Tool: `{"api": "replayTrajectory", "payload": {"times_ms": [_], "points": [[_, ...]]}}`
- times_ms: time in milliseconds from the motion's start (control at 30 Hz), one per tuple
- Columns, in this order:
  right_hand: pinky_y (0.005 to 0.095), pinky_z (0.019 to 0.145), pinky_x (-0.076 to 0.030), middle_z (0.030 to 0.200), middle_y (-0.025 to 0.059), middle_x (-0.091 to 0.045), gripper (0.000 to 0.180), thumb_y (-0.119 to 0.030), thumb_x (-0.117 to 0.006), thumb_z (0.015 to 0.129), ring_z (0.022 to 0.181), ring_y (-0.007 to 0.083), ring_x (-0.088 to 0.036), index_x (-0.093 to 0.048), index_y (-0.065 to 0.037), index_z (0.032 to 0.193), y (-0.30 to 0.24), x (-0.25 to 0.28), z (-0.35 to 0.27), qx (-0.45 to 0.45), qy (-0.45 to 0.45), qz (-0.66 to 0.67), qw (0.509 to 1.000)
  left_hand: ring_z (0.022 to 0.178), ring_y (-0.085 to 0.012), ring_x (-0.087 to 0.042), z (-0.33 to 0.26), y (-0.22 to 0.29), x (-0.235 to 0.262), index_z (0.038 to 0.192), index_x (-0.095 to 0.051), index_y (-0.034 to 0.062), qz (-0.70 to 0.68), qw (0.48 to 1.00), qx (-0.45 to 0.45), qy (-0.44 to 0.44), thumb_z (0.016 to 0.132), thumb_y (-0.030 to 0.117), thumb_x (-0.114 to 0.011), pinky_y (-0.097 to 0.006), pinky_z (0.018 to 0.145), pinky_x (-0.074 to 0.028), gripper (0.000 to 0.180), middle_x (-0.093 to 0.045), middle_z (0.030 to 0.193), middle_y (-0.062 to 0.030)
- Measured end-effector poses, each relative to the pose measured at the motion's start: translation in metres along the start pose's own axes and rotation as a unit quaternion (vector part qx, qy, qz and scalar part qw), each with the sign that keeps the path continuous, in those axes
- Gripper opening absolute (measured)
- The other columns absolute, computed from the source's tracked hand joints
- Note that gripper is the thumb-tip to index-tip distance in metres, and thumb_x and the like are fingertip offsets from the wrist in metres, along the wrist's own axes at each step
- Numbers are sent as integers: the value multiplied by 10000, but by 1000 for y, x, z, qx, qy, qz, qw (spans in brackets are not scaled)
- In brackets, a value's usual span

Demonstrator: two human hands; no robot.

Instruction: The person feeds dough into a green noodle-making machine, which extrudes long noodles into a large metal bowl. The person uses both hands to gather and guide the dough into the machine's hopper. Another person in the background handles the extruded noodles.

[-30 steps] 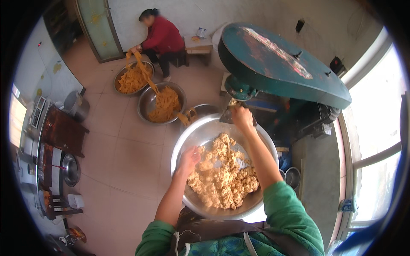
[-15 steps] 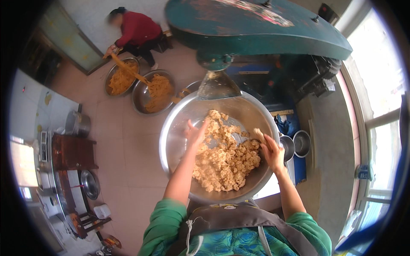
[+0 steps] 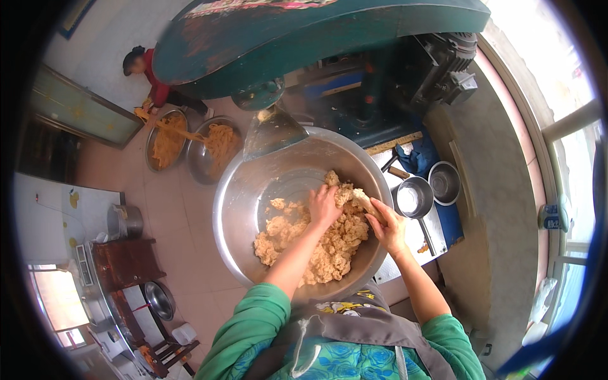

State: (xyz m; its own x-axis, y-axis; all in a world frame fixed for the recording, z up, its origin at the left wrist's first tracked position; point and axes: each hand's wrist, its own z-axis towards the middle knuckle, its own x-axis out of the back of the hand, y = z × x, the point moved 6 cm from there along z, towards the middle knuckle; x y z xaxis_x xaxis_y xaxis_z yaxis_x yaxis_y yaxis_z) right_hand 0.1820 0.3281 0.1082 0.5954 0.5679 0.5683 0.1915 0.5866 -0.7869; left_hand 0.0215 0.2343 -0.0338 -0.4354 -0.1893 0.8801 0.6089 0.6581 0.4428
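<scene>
A wide steel basin [image 3: 228, 209] stands in front of me, with crumbly tan dough [image 3: 329, 253] heaped on its near and right side. My left hand [image 3: 324, 208] is sunk into the far part of the heap, its fingers curled round clumps and partly hidden by them. At the basin's right wall my right hand [image 3: 388, 229] grips a pale, elongated piece of dough [image 3: 365, 201] between thumb and fingers. Over the far rim hangs the flat metal blade [image 3: 272, 134] of a green machine [image 3: 304, 47].
A small saucepan [image 3: 415, 197] and a steel bowl [image 3: 445, 182] sit right of the basin. Beyond it on the left, a person [image 3: 158, 79] handles orange strips over two metal basins [image 3: 237, 136] on the floor. A brown wooden stand [image 3: 130, 263] is at far left.
My left hand has gone from the basin's left side rightward into the dough, close to my right hand. The right hand still holds its piece. The whole view has shifted.
</scene>
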Motion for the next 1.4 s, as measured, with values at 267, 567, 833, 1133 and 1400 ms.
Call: {"api": "replayTrajectory", "payload": {"times_ms": [267,567,833,1133,1400], "points": [[330,709,-553,999,130,-682,406,-100,-743,772,840,285,-682,-617,-91,1158,4,4,1,26,50,14,998,1054,-243,-605,-44,-8,70,1307,-497,39,-325,931,144,-89,676,96,-747,-357,913,-493,681,-633,1143,-113],[322,694,-559,985,152,-680,417,-79,-741,772,827,275,-689,-612,-72,1168,3,3,-2,23,52,33,998,1025,-186,-623,-16,-6,236,1230,-551,43,-384,919,92,5,676,32,-738,-317,914,-498,585,-650,1123,-96],[327,725,-561,1011,160,-675,404,-68,-731,778,861,288,-685,-611,-62,1164,-5,6,0,28,40,24,999,1252,-342,-357,78,-33,233,1337,-472,146,63,996,12,-70,606,218,-803,-404,1081,-313,805,-350,1414,-153],[325,698,-556,952,154,-685,397,-82,-727,780,816,282,-692,-617,-83,1162,-5,2,6,20,-5,3,1000,1293,-431,-303,47,-27,259,1411,-397,226,6,995,3,96,676,398,-800,-545,1039,-353,856,-213,1480,-226],[310,788,-524,988,180,-683,337,-92,-663,846,923,218,-680,-597,-14,1167,-33,-5,55,-68,-83,103,989,1135,-484,-470,29,-7,224,1267,-463,91,1,956,92,277,744,530,-713,-522,900,-448,728,-354,1259,-303]]}}
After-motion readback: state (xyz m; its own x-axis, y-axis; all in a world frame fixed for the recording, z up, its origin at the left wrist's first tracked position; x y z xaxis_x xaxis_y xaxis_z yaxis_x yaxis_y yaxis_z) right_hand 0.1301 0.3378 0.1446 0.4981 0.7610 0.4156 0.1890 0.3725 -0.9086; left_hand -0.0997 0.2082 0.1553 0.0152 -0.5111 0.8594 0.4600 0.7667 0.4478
